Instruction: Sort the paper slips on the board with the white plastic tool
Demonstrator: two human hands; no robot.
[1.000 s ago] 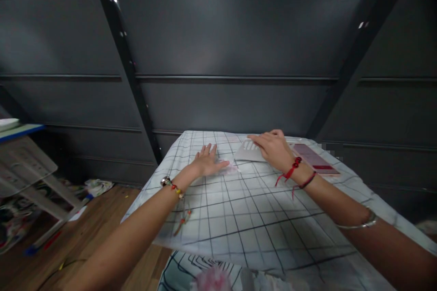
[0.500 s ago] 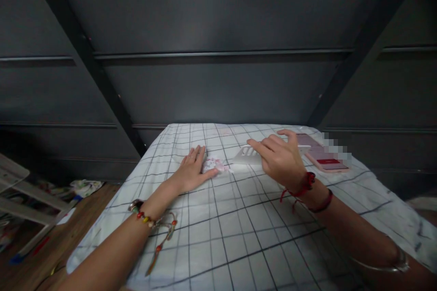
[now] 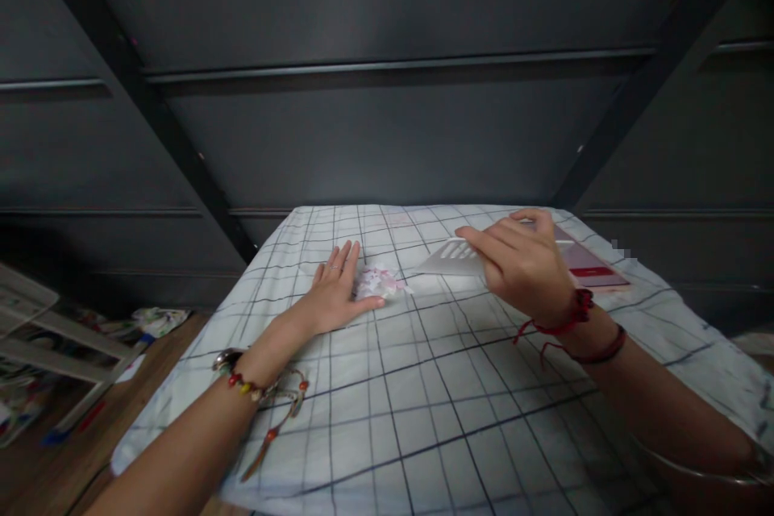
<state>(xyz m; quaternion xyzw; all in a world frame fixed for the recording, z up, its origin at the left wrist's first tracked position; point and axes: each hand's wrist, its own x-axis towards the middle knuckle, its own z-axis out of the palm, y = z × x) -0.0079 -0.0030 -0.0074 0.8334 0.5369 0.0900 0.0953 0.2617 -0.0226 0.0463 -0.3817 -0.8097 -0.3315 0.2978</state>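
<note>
My left hand (image 3: 337, 290) lies flat on the checked cloth with its fingers spread. Against its thumb and index finger is a small crumpled pink-and-white piece (image 3: 380, 282), paper or thin plastic; I cannot tell which. A white slotted scraper (image 3: 451, 260) is gripped in my right hand (image 3: 525, 268), fingers bent over its top. Its thin front edge slopes down towards the cloth, just right of the crumpled piece. My right hand hides the scraper's middle, and a thin end shows past the knuckles.
White cloth with dark grid lines (image 3: 417, 395) covers the surface. Behind my right hand lies a pink phone-like slab (image 3: 589, 266). Dark panels (image 3: 387, 137) rise beyond the far edge. At the left, a pale frame (image 3: 66, 355) stands over a wooden floor with scattered items.
The view has shifted a little. My right hand and the scraper sit slightly farther right of the crumpled piece. My left hand stays flat in its place, with its fingers a bit more spread.
</note>
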